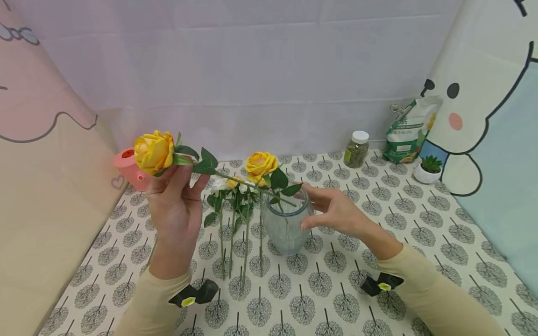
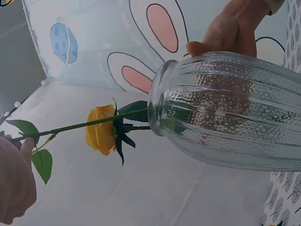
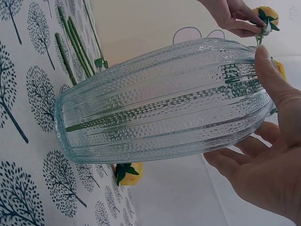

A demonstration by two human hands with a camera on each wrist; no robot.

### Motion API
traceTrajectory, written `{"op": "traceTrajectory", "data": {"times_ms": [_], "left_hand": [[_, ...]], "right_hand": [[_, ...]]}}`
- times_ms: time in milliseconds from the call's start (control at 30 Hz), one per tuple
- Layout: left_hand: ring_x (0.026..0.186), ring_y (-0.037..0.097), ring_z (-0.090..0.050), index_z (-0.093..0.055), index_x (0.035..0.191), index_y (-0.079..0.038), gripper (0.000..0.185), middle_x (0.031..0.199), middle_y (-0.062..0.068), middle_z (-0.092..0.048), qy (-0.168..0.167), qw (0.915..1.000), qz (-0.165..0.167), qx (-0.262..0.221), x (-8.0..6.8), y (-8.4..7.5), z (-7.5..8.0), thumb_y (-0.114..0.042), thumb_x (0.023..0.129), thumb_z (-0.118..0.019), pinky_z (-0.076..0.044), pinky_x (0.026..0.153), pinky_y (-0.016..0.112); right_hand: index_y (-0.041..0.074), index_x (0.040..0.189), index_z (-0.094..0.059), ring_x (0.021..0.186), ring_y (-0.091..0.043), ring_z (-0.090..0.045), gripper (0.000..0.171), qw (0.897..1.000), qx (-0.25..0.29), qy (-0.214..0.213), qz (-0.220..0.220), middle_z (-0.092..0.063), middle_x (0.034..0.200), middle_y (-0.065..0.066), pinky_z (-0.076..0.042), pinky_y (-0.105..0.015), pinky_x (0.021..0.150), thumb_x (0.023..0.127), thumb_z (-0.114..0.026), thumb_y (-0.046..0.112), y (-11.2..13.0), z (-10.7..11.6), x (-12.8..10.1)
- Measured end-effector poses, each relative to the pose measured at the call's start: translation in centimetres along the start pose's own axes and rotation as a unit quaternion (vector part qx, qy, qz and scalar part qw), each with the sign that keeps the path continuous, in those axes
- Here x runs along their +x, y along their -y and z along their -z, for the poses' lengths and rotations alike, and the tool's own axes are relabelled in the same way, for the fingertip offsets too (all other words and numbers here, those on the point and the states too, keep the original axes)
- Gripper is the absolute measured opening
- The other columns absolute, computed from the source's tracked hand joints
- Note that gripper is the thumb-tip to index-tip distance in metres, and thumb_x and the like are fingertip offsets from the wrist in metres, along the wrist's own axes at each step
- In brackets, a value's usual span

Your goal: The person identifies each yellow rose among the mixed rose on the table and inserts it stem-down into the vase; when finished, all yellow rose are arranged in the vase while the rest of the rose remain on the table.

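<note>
Friend: What's on the far left?
Me: A pink pot (image 1: 127, 171), at the middle left of the frame. Just in front of it is a big yellow rose (image 1: 153, 152).
Friend: Who has that rose?
Me: My left hand (image 1: 178, 200) does. My fingers pinch its stem just under the bloom. The stem slants down to the right, and its end is at the mouth of the vase. I can't tell if the tip is inside.
Friend: And next?
Me: White flowers (image 1: 219, 185) and a small yellow flower (image 1: 233, 182) lie near the middle, with their stems pointing down the frame. Then a second yellow rose (image 1: 260, 165) stands in the glass vase (image 1: 286, 233), right in the middle.
Friend: Your other hand?
Me: My right hand (image 1: 336, 210), right of the middle, grips the vase near its top, thumb on one side and fingers on the other.
Friend: What's past that?
Me: A jar (image 1: 355, 153) with a white lid, a green and white bag (image 1: 407, 137) with a clip, and a little plant (image 1: 428, 170) in a white pot, at the middle right.
</note>
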State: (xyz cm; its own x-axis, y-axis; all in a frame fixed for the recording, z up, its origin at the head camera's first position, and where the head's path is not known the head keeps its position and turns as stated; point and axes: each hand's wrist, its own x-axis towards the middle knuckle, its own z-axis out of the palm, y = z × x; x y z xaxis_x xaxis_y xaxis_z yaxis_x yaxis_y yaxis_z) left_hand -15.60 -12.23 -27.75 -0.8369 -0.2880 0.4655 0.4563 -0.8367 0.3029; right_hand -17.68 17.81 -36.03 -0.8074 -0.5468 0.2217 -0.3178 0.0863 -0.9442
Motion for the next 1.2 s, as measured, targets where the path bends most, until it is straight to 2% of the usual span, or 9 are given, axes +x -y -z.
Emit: {"op": "traceTrajectory", "data": {"times_ms": [167, 367, 533, 767, 967, 1200], "left_hand": [[0.084, 0.025, -0.072, -0.071, 0.105, 0.008, 0.024, 0.098, 0.016, -0.067, -0.003, 0.9993, 0.027, 0.024, -0.3, 1.2, 0.5, 0.020, 0.085, -0.067, -0.061, 0.075, 0.041], [0.083, 0.022, -0.071, -0.077, 0.099, 0.002, 0.022, 0.103, 0.012, -0.069, -0.022, 0.9965, 0.048, 0.065, -0.3, 2.8, 1.1, 0.016, 0.082, -0.073, -0.062, 0.073, 0.038], [0.086, 0.020, -0.069, -0.079, 0.094, -0.001, 0.018, 0.104, 0.010, -0.069, -0.006, 0.9926, 0.044, 0.114, -0.4, 3.7, 1.3, 0.012, 0.082, -0.076, -0.062, 0.073, 0.035], [0.087, 0.018, -0.070, -0.079, 0.092, -0.003, 0.017, 0.101, 0.008, -0.070, 0.014, 0.9885, 0.048, 0.143, -0.5, 4.9, 1.6, 0.011, 0.083, -0.075, -0.062, 0.073, 0.035], [0.088, 0.018, -0.072, -0.079, 0.099, -0.004, 0.018, 0.100, 0.008, -0.072, 0.027, 0.9846, 0.054, 0.164, -0.5, 6.0, 1.8, 0.005, 0.083, -0.078, -0.062, 0.075, 0.036], [0.086, 0.018, -0.072, -0.077, 0.098, -0.005, 0.024, 0.095, 0.009, -0.075, 0.038, 0.9803, 0.059, 0.185, -0.4, 7.2, 1.9, 0.014, 0.090, -0.065, -0.062, 0.076, 0.034]], "right_hand": [[-0.005, 0.148, -0.040, 0.140, -0.037, -0.039, 0.096, 1.000, 0.007, 0.004, 0.008, -0.032, 0.157, -0.021, -0.035, -0.039, 0.113, 0.073, -0.089, 0.031, 0.1, 0.0, 0.1], [-0.001, 0.148, -0.044, 0.143, -0.032, -0.036, 0.092, 1.000, 0.014, 0.016, 0.019, -0.033, 0.159, -0.011, -0.032, -0.040, 0.115, 0.073, -0.088, 0.032, 0.0, 0.0, 0.2], [0.000, 0.147, -0.045, 0.143, -0.033, -0.036, 0.092, 1.000, 0.015, 0.016, 0.019, -0.034, 0.159, -0.010, -0.031, -0.042, 0.116, 0.073, -0.088, 0.033, 0.0, 0.0, 0.3], [0.001, 0.147, -0.045, 0.140, -0.033, -0.040, 0.091, 1.000, 0.015, 0.012, 0.017, -0.036, 0.158, -0.009, -0.034, -0.041, 0.114, 0.073, -0.089, 0.031, 0.0, 0.0, 0.3], [0.004, 0.151, -0.041, 0.137, -0.033, -0.045, 0.097, 1.000, 0.008, 0.009, 0.010, -0.039, 0.156, -0.011, -0.036, -0.042, 0.113, 0.071, -0.088, 0.035, 0.1, -0.1, 0.3], [0.004, 0.152, -0.038, 0.136, -0.034, -0.046, 0.103, 1.000, -0.006, 0.005, 0.011, -0.035, 0.157, -0.013, -0.038, -0.038, 0.112, 0.070, -0.087, 0.043, 0.0, 0.0, 0.4]]}}
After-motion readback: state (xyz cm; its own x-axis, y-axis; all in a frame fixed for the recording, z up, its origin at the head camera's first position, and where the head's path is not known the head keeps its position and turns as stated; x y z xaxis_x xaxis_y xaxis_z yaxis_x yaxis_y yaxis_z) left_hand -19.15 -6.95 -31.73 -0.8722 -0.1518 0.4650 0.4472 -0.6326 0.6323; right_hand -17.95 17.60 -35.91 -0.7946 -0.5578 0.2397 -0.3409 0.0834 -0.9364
